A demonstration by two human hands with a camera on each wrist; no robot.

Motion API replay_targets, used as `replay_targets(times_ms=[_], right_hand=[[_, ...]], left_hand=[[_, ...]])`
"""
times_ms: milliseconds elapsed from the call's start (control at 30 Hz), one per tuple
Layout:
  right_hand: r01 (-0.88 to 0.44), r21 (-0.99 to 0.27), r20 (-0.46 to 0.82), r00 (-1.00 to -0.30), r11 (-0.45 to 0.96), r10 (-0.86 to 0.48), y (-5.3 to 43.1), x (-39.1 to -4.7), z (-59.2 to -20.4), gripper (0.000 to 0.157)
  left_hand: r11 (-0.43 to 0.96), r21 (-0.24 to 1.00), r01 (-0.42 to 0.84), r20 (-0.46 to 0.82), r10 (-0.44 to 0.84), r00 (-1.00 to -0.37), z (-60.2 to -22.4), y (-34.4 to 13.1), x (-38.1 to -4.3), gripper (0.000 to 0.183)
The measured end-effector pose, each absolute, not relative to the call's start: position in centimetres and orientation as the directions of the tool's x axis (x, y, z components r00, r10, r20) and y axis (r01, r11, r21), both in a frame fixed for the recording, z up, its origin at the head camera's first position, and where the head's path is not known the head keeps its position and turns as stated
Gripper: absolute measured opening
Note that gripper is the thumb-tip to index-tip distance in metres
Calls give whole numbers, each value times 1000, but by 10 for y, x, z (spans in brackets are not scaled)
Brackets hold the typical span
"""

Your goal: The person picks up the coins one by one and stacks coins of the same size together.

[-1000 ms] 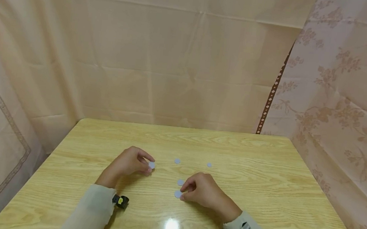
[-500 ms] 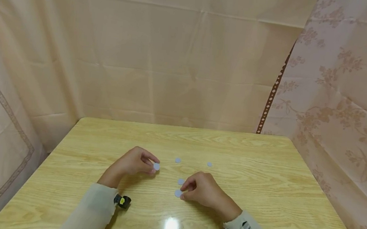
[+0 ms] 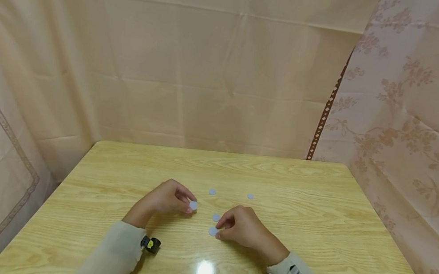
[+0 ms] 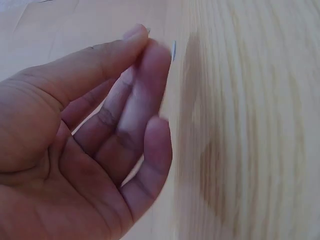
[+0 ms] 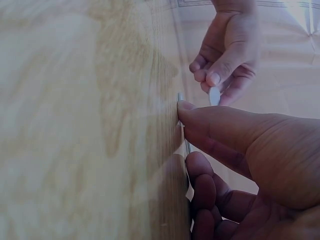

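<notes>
In the head view my left hand (image 3: pixel 167 197) pinches a small round white disc (image 3: pixel 193 205) by its edge, tilted above the table. The right wrist view also shows this raised disc (image 5: pixel 214 96) between the fingers of my left hand (image 5: pixel 229 52). My right hand (image 3: pixel 245 227) stays low at the table, its thumb and forefinger at the right edge of a flat white disc (image 3: pixel 212 231). Just behind that lies a smaller white disc (image 3: pixel 216 217), close to the right fingertips. The left wrist view shows my left hand (image 4: pixel 100 125) mostly hiding its disc.
Two more white discs, a left one (image 3: pixel 212 192) and a right one (image 3: pixel 250 196), lie farther back on the wooden table (image 3: pixel 298 185). Beige cloth (image 3: pixel 209 78) hangs behind the table, and patterned cloth (image 3: pixel 417 131) at the right. Each wrist wears a small black camera (image 3: pixel 150 245).
My left hand has moved right and slightly nearer with its disc, toward the right hand. The right hand and the discs on the table stay in place.
</notes>
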State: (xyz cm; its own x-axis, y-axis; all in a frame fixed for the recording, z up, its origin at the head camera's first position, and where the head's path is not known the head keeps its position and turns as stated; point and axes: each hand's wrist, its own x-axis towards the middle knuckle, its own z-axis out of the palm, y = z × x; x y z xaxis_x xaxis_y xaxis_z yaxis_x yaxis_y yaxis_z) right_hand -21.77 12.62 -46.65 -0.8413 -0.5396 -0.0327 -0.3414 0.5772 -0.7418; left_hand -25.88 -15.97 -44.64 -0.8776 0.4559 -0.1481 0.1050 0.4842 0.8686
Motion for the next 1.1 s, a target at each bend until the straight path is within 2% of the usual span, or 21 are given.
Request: replay_targets(times_ms=[367, 733, 1100], right_hand=[[-339, -743, -40, -838, 577, -544, 126, -218, -467, 8], [-341, -738, -37, -842, 583, -539, 127, -219, -468, 8], [-336, -739, -39, -844, 584, -535, 125, -218, -466, 8]], left_hand=[[530, 833, 159, -124, 459, -880, -447, -148, -253, 16], [531, 829, 173, -148, 507, -849, -446, -135, -247, 19], [549, 812, 197, -143, 515, -845, -449, -122, -244, 17]])
